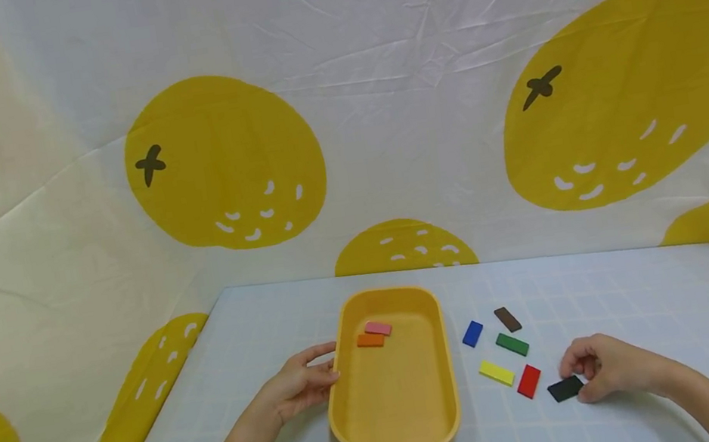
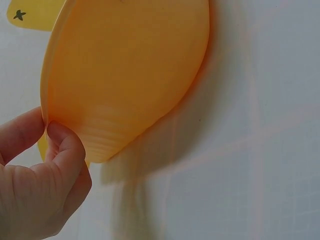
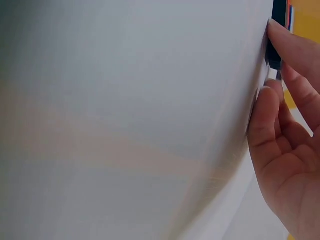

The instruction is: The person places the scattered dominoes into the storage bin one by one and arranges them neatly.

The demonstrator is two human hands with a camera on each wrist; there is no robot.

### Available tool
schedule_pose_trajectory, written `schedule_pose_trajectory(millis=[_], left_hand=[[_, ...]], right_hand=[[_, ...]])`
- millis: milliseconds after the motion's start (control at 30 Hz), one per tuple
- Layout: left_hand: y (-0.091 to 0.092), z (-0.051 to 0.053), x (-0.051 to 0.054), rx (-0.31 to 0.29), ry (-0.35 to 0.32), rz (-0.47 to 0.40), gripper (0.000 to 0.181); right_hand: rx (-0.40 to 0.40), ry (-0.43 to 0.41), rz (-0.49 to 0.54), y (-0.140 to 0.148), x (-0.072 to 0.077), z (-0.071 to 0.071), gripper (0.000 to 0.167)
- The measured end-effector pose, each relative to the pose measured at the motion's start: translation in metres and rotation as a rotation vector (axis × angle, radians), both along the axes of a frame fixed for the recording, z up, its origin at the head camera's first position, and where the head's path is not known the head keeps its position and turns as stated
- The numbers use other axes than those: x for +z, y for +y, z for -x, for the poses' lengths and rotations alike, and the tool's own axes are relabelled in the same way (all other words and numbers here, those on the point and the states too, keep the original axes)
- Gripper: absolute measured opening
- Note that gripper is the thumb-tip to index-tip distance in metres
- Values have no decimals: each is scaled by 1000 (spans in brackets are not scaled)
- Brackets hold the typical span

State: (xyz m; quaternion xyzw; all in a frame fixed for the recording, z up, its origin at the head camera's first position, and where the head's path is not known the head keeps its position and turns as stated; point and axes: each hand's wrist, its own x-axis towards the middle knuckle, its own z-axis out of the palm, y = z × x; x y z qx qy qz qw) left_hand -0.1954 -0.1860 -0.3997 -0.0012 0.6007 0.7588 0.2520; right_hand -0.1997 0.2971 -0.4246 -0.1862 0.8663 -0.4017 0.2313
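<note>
My left hand (image 1: pixel 300 386) pinches the left rim of a yellow-orange plastic tray (image 1: pixel 399 405); in the left wrist view, thumb and finger meet at the edge of the tray (image 2: pixel 130 65). Inside it lie a pink block (image 1: pixel 378 328) and an orange block (image 1: pixel 370 340). On the right, my right hand (image 1: pixel 617 367) holds the right end of a flat black block (image 1: pixel 564 390) between thumb and fingers, at the tabletop. The right wrist view catches only part of the black block (image 3: pixel 275 50) by the fingertips.
Between tray and right hand lie a blue block (image 1: pixel 472 334), a brown block (image 1: pixel 507 319), a green block (image 1: pixel 513 344), a yellow block (image 1: pixel 497 373) and a red block (image 1: pixel 528 381). A fruit-patterned cloth (image 1: pixel 396 131) hangs behind the checked table (image 1: pixel 259 319).
</note>
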Motion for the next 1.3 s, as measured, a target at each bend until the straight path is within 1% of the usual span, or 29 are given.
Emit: schedule_pose_trajectory(millis=[133, 300, 467, 667, 800, 933, 1067, 1200, 1300], left_hand=[[1, 0, 1, -2, 1, -6, 65], [2, 1, 0, 3, -1, -4, 65], [1, 0, 1, 14, -7, 13, 65], [2, 1, 1, 27, -20, 15, 63], [2, 0, 1, 26, -20, 20, 64], [1, 0, 1, 28, -16, 21, 64], [0, 1, 0, 20, -12, 17, 64], [0, 1, -1, 21, -21, 19, 64], [0, 2, -1, 28, -25, 21, 64]], right_hand=[[3, -6, -3, 2, 4, -1, 27], [41, -25, 54, 5, 7, 0, 25], [49, -46, 79, 3, 13, 1, 24], [31, -52, 103, -1, 22, 5, 25], [-5, -63, 96, -7, 29, 10, 26], [-23, -44, 92, -15, 37, 14, 27], [-19, -21, 94, -25, 44, 19, 28], [-22, -8, 96, -36, 52, 24, 28], [-42, 2, 93, -45, 57, 28, 29]])
